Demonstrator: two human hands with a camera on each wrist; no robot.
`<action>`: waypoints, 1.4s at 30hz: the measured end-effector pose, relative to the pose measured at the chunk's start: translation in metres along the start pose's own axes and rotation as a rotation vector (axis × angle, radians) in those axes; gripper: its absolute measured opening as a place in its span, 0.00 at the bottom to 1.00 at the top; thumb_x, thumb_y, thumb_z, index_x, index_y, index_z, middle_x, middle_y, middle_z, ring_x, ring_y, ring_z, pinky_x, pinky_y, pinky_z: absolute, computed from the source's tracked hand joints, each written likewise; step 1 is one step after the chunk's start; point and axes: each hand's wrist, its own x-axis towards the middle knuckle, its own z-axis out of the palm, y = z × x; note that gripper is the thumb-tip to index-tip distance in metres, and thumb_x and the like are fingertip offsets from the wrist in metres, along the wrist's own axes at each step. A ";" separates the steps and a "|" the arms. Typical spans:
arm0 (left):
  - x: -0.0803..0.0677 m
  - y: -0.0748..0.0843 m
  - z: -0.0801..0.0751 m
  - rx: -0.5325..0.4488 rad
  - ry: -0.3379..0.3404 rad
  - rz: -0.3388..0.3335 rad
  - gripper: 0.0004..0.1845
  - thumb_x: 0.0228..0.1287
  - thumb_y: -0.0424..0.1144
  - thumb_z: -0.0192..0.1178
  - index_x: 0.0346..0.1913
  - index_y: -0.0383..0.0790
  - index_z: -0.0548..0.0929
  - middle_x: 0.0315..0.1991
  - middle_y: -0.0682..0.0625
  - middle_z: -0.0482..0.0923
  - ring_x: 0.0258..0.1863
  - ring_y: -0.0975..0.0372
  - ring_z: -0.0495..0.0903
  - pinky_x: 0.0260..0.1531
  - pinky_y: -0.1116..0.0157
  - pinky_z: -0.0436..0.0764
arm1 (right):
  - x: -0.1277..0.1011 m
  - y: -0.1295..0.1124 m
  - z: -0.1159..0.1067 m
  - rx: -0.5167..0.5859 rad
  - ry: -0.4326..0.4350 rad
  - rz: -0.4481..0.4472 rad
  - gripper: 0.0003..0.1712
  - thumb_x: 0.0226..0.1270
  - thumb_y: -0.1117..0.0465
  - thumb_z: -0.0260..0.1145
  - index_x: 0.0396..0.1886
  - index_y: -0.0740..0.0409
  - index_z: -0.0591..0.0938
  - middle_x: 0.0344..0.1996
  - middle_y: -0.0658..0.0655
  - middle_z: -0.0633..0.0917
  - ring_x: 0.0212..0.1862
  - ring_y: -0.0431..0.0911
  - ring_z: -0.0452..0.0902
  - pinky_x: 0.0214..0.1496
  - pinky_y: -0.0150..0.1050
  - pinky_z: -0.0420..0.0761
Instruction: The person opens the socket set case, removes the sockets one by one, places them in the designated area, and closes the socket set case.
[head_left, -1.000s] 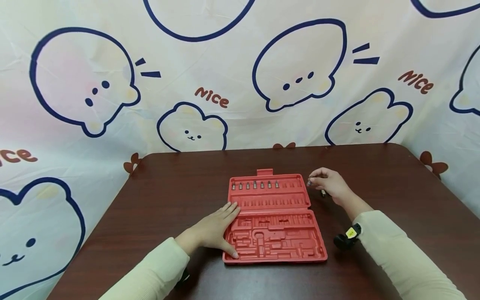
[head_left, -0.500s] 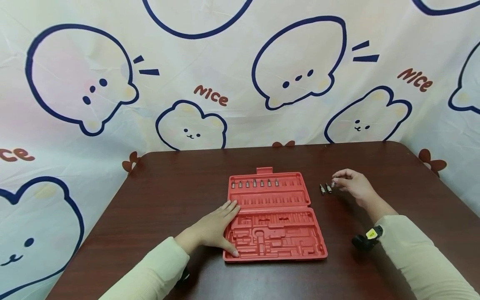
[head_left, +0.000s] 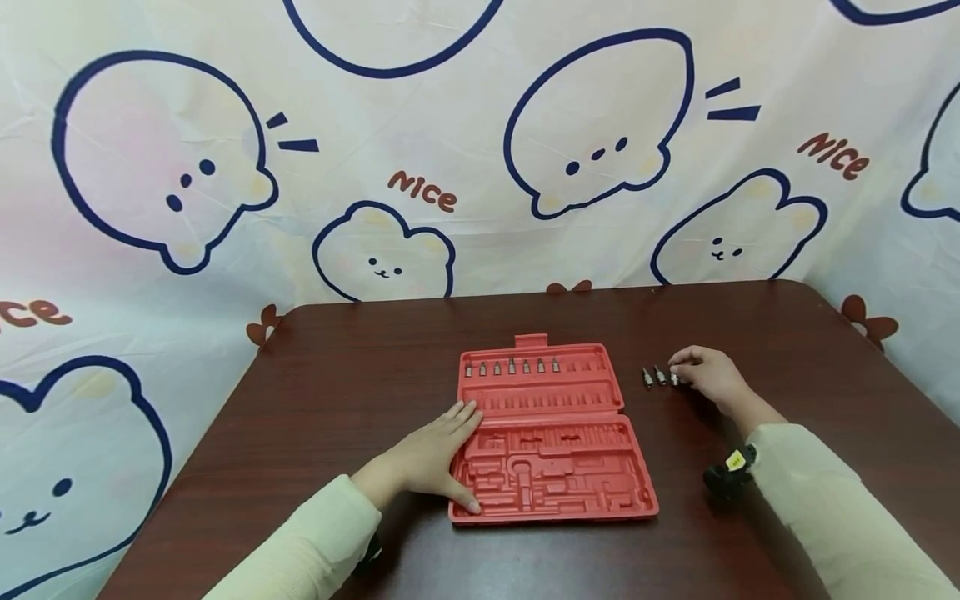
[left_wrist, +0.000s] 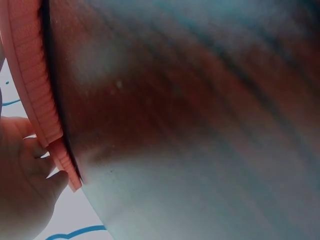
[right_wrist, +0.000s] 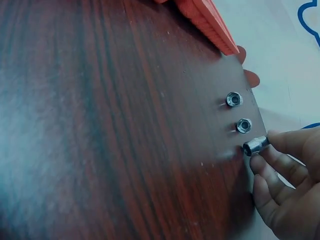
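A red plastic tool-set case (head_left: 553, 520) lies unfolded flat on the table, with several small metal sockets (head_left: 512, 367) standing in its upper row of slots. My left hand (head_left: 426, 454) rests on the case's left edge, fingers spread and thumb at the near corner. Right of the case, my right hand (head_left: 712, 380) pinches a short silver socket (right_wrist: 256, 146) between thumb and fingers, low at the tabletop. Beside it to the left stand two similar sockets, one nearer the case (right_wrist: 234, 99) and one nearer the hand (right_wrist: 244, 125). Each shows a hollow end in the right wrist view.
The case's lower half (head_left: 551, 483) has moulded recesses of various shapes. Dark brown wood tabletop (head_left: 360, 367) surrounds the case. A patterned cloth (head_left: 480, 125) hangs behind the table and along its sides.
My right hand has carried a socket from the case's upper right edge rightward, then lowered it beside the two others, which its move uncovered. My left hand has stayed on the case.
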 end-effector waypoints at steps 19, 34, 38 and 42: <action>0.001 0.001 -0.004 -0.006 0.000 -0.012 0.64 0.27 0.73 0.57 0.66 0.37 0.47 0.67 0.44 0.40 0.64 0.54 0.38 0.57 0.57 0.52 | 0.009 -0.011 0.002 -0.077 0.058 0.045 0.12 0.58 0.66 0.56 0.38 0.72 0.74 0.26 0.57 0.79 0.28 0.47 0.72 0.27 0.38 0.71; 0.003 0.002 -0.003 -0.017 -0.012 -0.030 0.64 0.27 0.72 0.58 0.66 0.37 0.46 0.67 0.44 0.39 0.65 0.55 0.36 0.58 0.57 0.52 | 0.010 -0.010 0.002 -0.057 0.044 0.057 0.15 0.60 0.64 0.56 0.41 0.73 0.72 0.30 0.61 0.78 0.31 0.49 0.72 0.30 0.38 0.71; 0.002 0.003 -0.002 -0.035 -0.014 -0.041 0.64 0.27 0.72 0.59 0.66 0.38 0.46 0.67 0.45 0.38 0.65 0.55 0.36 0.57 0.57 0.52 | 0.008 -0.007 -0.001 -0.054 0.045 0.058 0.16 0.60 0.62 0.55 0.42 0.72 0.72 0.33 0.62 0.77 0.31 0.49 0.73 0.31 0.39 0.72; 0.002 0.004 -0.001 -0.044 -0.016 -0.047 0.64 0.27 0.71 0.59 0.66 0.38 0.47 0.67 0.45 0.39 0.65 0.55 0.37 0.57 0.57 0.53 | 0.004 -0.006 -0.003 -0.026 0.052 0.052 0.18 0.62 0.59 0.53 0.43 0.72 0.72 0.37 0.64 0.76 0.34 0.50 0.73 0.33 0.39 0.73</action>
